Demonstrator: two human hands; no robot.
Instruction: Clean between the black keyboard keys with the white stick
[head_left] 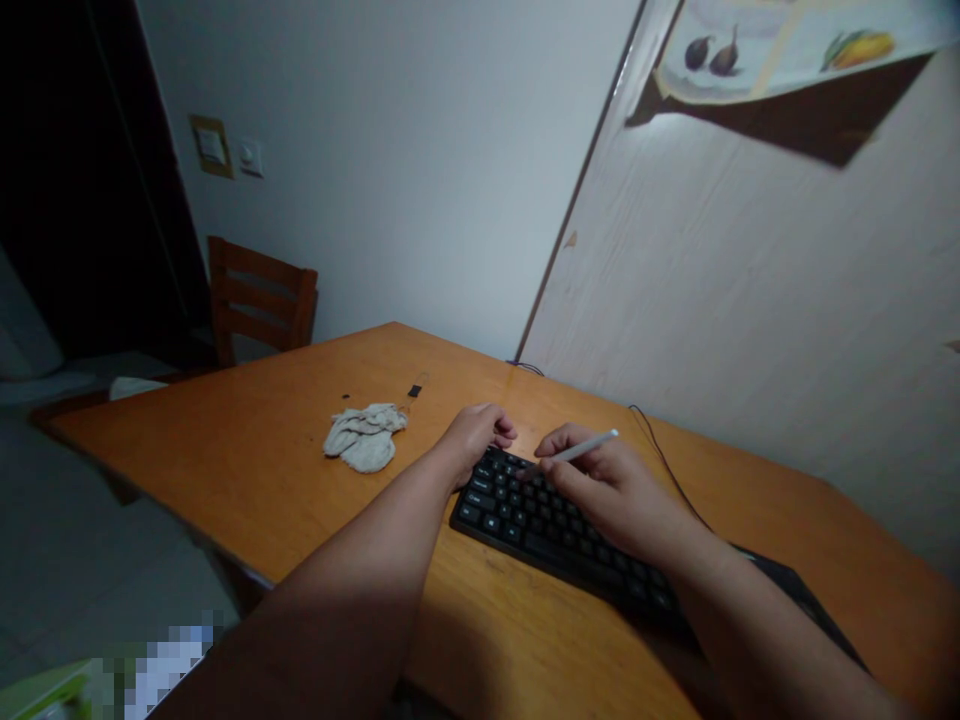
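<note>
A black keyboard (555, 535) lies at an angle on the wooden table. My left hand (476, 437) rests at its far left corner, fingers curled over the edge and steadying it. Between the thumb and fingers of my right hand (600, 480) is a slim white brush-like stick (585, 447), held like a pen. Its darker tip points down at the keys on the left part of the keyboard; the tip is too blurred to make out exactly. My right forearm covers the keyboard's right end.
Left of the keyboard, a crumpled greyish-white cloth (365, 437) lies on the table (247, 450), with a small black piece (415, 391) behind it. A thin black cable (667, 465) runs along the right. A flat dark object (802, 590) sits beyond my right forearm. A wooden chair (259, 295) stands behind.
</note>
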